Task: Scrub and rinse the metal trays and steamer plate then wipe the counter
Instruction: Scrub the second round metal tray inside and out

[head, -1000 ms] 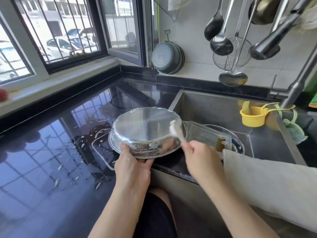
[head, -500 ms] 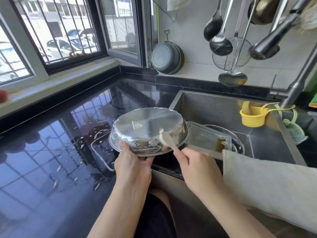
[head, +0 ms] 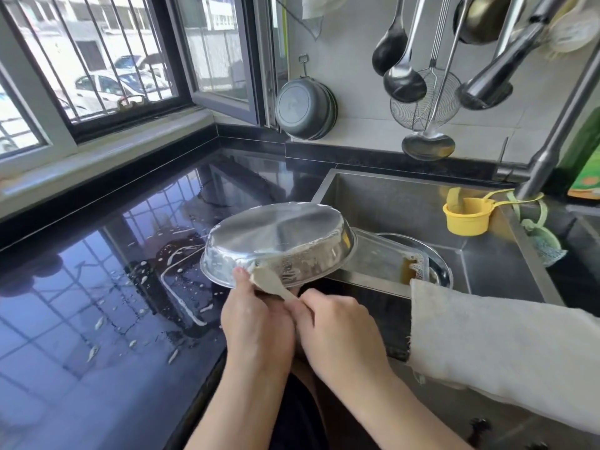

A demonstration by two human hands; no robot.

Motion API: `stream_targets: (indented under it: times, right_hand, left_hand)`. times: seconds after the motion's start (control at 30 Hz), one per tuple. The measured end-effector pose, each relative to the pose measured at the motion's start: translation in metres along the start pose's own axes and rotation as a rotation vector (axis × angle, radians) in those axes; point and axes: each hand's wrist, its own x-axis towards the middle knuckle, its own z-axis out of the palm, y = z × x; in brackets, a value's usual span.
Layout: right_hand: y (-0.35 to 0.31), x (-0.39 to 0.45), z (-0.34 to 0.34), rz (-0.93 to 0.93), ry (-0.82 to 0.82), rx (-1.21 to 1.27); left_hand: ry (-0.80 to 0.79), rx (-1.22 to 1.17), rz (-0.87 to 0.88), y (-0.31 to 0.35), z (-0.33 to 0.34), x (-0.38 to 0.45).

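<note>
Steel is shining on the round tray [head: 276,237], which is sitting upside down and tilted at the edge of the black surface [head: 97,287]. Two hands are working close together under it. The left hand [head: 256,323] is gripping its near rim, with the thumb on the soapy wall. The right hand [head: 341,332] is pinching one pale scrubbing cloth [head: 268,280], pressing it against that wall. Foam spots are lying on the surface. Farther, one rectangular tray [head: 383,264] is resting in the sink [head: 406,196] over another round tray [head: 440,269]. No writing is readable anywhere.
</note>
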Motion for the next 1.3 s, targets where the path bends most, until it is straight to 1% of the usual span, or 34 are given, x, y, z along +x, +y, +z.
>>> stream_targets:
  times: [0.03,0.1,0.17,0.2,0.23,0.33,0.37,0.43,0.5,0.57,0.63,0.67,0.7,0.8,0.87,0.93,1.0,1.13,1.2,1.3]
  right_hand:
    - [0.005,0.002,-0.002,0.015,0.033,-0.024]
    - [0.027,0.011,-0.012,0.111,0.078,-0.031]
    - [0.046,0.018,-0.021,0.227,0.087,0.003]
    - [0.05,0.019,-0.02,0.245,0.083,0.017]
    - [0.048,0.018,-0.018,0.226,0.068,0.019]
    - [0.028,0.007,-0.007,0.071,-0.024,0.013]
    - [0.03,0.008,-0.007,0.068,-0.026,0.007]
    - [0.047,0.021,-0.012,0.175,0.021,0.004]
    - [0.059,0.032,-0.02,0.274,0.084,0.012]
    - [0.05,0.031,-0.019,0.212,0.082,0.0]
    - [0.033,0.022,-0.011,0.097,0.015,0.029]
    - [0.031,0.02,-0.01,0.088,0.001,0.038]
    - [0.038,0.022,-0.011,0.114,0.012,0.036]
    - [0.062,0.032,-0.023,0.292,0.037,-0.014]
    - [0.06,0.031,-0.025,0.329,0.042,-0.035]
    - [0.042,0.023,-0.017,0.275,0.041,-0.017]
    - [0.018,0.014,-0.01,0.219,-0.003,-0.002]
    - [-0.008,0.014,-0.008,0.161,-0.098,-0.004]
    - [-0.007,0.016,-0.013,0.139,-0.104,-0.027]
    - [0.014,0.015,-0.022,0.15,-0.082,-0.058]
  left_hand:
    - [-0.01,-0.014,-0.006,0.003,0.002,0.003]
    - [-0.061,-0.016,0.008,0.011,0.005,0.006]
    - [-0.061,-0.005,0.032,0.016,0.007,0.008]
    - [-0.059,-0.011,0.037,0.017,0.007,0.009]
    - [-0.051,-0.019,0.037,0.017,0.007,0.012]
    - [-0.009,-0.021,-0.005,0.018,0.007,0.016]
    - [0.0,-0.018,-0.028,0.018,0.007,0.017]
    - [0.006,-0.016,-0.058,0.021,0.011,0.02]
    - [0.018,-0.031,-0.043,0.028,0.016,0.025]
    - [0.035,-0.03,-0.035,0.033,0.024,0.03]
    - [0.058,0.0,-0.051,0.035,0.028,0.033]
    - [0.066,0.017,-0.065,0.034,0.028,0.034]
    - [0.071,0.027,-0.073,0.034,0.026,0.033]
    - [0.078,0.0,-0.041,0.037,0.022,0.032]
    - [0.091,-0.011,-0.005,0.039,0.022,0.033]
    - [0.098,-0.006,0.008,0.035,0.024,0.032]
    - [0.09,0.005,-0.025,0.026,0.026,0.028]
    - [0.161,0.035,-0.048,0.009,0.023,0.024]
    - [0.155,0.03,-0.072,0.009,0.022,0.023]
    - [0.096,0.012,-0.094,0.016,0.021,0.022]
